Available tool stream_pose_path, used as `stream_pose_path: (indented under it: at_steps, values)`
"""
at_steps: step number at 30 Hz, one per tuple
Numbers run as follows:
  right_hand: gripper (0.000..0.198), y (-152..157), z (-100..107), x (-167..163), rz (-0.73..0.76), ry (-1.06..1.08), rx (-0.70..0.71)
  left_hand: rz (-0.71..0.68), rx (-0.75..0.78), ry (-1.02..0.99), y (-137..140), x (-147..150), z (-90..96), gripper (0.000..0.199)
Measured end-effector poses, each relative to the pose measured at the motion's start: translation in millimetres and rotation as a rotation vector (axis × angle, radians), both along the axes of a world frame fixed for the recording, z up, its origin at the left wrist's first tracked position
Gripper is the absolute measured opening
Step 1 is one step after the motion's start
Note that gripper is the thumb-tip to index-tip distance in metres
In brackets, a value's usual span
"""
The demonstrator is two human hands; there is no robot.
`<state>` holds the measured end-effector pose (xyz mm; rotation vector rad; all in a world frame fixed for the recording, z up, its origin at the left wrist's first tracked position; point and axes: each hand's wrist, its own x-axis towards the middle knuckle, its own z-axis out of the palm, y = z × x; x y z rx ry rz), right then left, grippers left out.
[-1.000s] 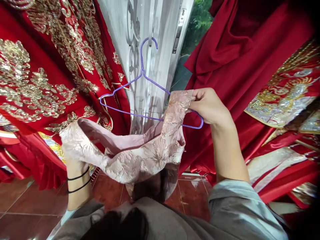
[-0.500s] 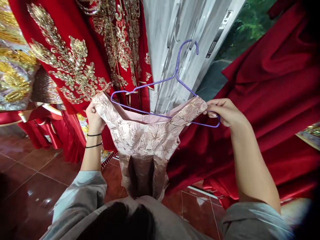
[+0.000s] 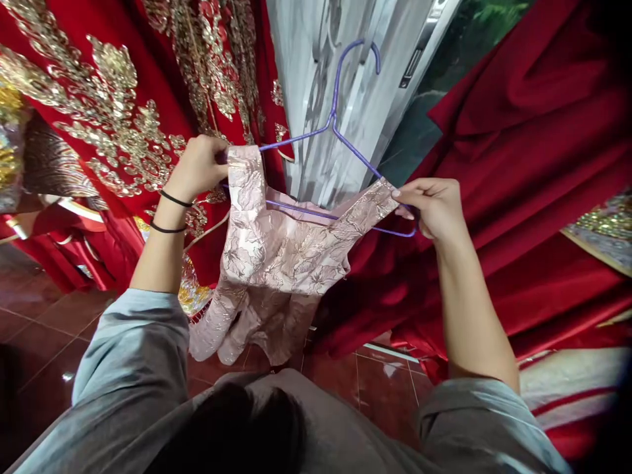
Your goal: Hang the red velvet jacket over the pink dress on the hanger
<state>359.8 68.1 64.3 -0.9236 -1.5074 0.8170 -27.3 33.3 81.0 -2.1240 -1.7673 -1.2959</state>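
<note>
A pale pink dress (image 3: pixel 291 253) with a metallic floral pattern hangs in front of me on a purple wire hanger (image 3: pixel 356 151). My left hand (image 3: pixel 201 164) is closed at the outer edge of the left shoulder strap (image 3: pixel 245 174), which lies over the hanger's left arm. How much of the hanger's end those fingers hold is hidden. On the other side, my right hand (image 3: pixel 432 207) pinches the right shoulder strap (image 3: pixel 372 204) by the hanger's right end. The hanger's bottom bar crosses the neckline, and its hook points up, free of any rail.
Red garments with gold sequins (image 3: pixel 118 85) hang at the left. Dark red cloth (image 3: pixel 494 184) drapes on the right. Behind the hanger stands a pale grey door (image 3: pixel 301 85) with a metal handle. Reddish tiles (image 3: pixel 340 388) cover the floor below.
My left hand has risen and moved inward with the left strap, which now lies over the hanger's arm instead of off its end. The dress skirt has swung left. My right hand keeps its pinch.
</note>
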Motion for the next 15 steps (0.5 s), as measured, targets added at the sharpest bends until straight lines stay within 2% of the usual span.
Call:
stream_pose_path:
  at_steps: [3, 4, 6, 8, 9, 12, 14, 15]
  values:
    - [0.013, 3, -14, -2, -0.067, -0.012, 0.065, 0.106, -0.152, 0.188, -7, -14, 6.2, 0.007]
    - [0.014, 5, -18, -2, -0.094, -0.031, 0.083, 0.088, -0.177, 0.182, -12, -19, 7.9, 0.019]
    - [0.015, 7, -25, -3, -0.128, -0.072, 0.115, -0.061, -0.22, 0.069, -20, -28, 9.1, 0.039]
    - [0.012, 8, -27, -2, -0.149, -0.118, 0.147, -0.243, -0.217, -0.096, -23, -31, 5.9, 0.038]
    - [0.011, 7, -26, -1, -0.166, -0.15, 0.162, -0.283, -0.184, -0.146, -23, -30, 2.8, 0.033]
    - [0.012, -4, -19, 0, -0.288, -0.298, 0.216, -0.166, -0.012, -0.097, -13, -19, -9.6, 0.026]
    - [0.014, -22, -23, -3, -0.48, -0.403, 0.313, -0.094, 0.032, -0.066, -5, -12, -18.0, 0.024]
    - [0.019, -35, -31, -7, -0.594, -0.439, 0.379, -0.088, 0.03, -0.084, -2, -9, -21.7, 0.022]
